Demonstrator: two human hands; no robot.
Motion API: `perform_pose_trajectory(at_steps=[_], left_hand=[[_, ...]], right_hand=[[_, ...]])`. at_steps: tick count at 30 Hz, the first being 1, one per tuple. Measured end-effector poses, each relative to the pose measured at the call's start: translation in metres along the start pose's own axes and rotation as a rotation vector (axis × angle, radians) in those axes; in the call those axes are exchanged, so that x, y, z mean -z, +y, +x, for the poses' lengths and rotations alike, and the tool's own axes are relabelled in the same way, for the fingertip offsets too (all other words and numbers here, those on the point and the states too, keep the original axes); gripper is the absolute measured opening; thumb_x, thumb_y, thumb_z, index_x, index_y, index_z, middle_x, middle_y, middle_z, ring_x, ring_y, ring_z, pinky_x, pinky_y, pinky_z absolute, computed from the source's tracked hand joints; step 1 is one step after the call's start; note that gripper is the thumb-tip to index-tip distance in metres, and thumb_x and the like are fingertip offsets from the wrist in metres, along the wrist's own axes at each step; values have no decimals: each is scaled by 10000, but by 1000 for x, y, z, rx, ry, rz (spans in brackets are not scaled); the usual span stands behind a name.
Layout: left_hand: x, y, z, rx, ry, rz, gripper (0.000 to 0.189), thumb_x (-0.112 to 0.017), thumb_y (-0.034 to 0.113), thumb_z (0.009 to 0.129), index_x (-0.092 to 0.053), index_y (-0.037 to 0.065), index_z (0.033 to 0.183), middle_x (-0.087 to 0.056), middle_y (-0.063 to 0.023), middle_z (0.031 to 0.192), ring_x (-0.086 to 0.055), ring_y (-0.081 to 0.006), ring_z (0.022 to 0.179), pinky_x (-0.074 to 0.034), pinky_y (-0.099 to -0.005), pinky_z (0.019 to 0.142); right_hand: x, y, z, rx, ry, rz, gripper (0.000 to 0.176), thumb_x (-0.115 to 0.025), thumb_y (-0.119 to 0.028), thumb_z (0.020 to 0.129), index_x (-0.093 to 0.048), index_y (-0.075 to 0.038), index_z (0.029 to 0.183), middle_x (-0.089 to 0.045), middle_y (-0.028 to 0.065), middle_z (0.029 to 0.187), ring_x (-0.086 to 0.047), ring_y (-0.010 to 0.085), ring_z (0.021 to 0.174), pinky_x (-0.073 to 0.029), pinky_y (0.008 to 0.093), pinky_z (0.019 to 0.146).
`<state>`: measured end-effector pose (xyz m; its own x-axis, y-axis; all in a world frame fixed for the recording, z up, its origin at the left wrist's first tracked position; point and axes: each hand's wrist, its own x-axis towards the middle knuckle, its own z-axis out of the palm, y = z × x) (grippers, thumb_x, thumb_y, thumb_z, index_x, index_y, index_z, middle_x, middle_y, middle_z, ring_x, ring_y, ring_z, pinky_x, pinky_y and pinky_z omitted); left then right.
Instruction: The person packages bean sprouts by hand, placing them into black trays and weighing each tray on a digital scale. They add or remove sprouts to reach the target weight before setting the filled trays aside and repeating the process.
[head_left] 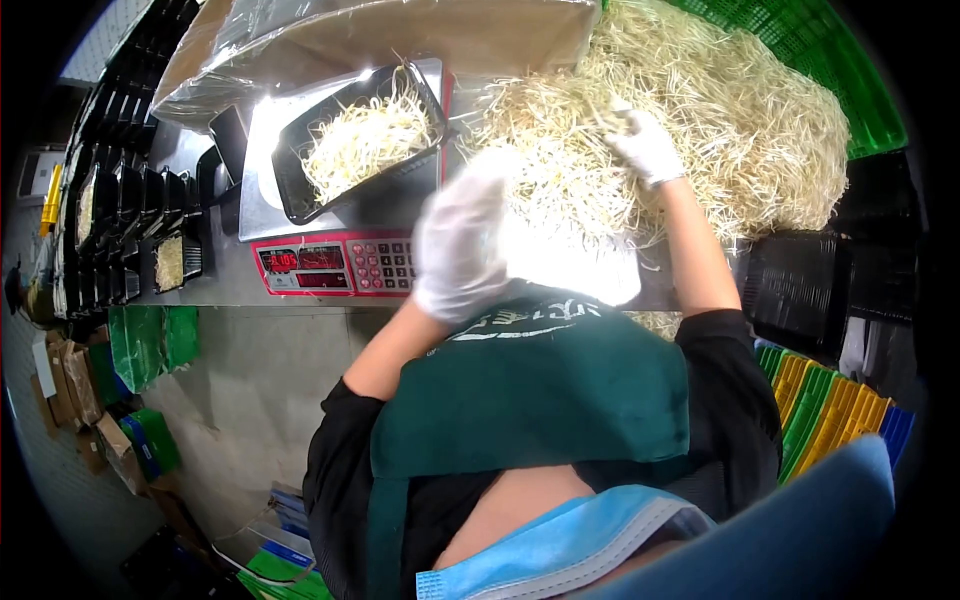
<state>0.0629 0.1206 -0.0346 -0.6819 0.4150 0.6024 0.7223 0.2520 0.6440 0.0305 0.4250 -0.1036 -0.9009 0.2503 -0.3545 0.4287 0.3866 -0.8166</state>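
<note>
My right hand [648, 150], in a white glove, reaches into a big heap of bean sprouts [740, 120], its fingers curled around some of them and partly hidden. My left hand [462, 240], also gloved, is smeared by motion beside the scale's keypad, between the scale and the loose sprouts; its fingers cannot be made out. Left of it, a black plastic tray [295, 190] holding a mound of bean sprouts [370, 140] rests tilted in view on the metal plate of a red digital scale [335, 268], whose red display is lit.
Stacks of black trays [120, 220] stand at the left, a few with sprouts inside. A plastic-lined cardboard box [380, 45] is behind the scale. A green crate [850, 70] lies behind the heap. More black trays [800, 280] and colourful crates [830, 410] are at the right.
</note>
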Motion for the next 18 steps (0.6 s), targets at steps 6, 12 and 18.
perform_pose_trajectory(at_steps=[6, 12, 18], left_hand=[[-93, -64, 5, 528, 22, 347, 737, -681, 276, 819, -345, 13, 1420, -320, -269, 1456, -300, -395, 1354, -221, -422, 1132], [-126, -112, 27, 686, -264, 491, 697, -533, 419, 886, -333, 42, 1437, -330, -228, 1471, -355, -371, 1327, -218, -485, 1115], [-126, -78, -23, 193, -207, 214, 578, -636, 187, 839, -451, 64, 1373, -452, -203, 1386, -482, -358, 1214, -384, -427, 1024]], right_hand=[[36, -5, -36, 106, 1, 364, 545, -711, -53, 792, -510, -20, 1298, -664, 64, 898, -572, 77, 652, -513, 215, 640], [-33, 24, -51, 511, 137, -799, 1009, -620, -714, 670, -340, -152, 1460, -224, 236, 1521, -193, 423, 1408, -173, 448, 1152], [-59, 28, -97, 683, 186, -1018, 918, -640, -610, 720, -346, -140, 1452, -292, 255, 1483, -302, 413, 1367, -261, 442, 1119]])
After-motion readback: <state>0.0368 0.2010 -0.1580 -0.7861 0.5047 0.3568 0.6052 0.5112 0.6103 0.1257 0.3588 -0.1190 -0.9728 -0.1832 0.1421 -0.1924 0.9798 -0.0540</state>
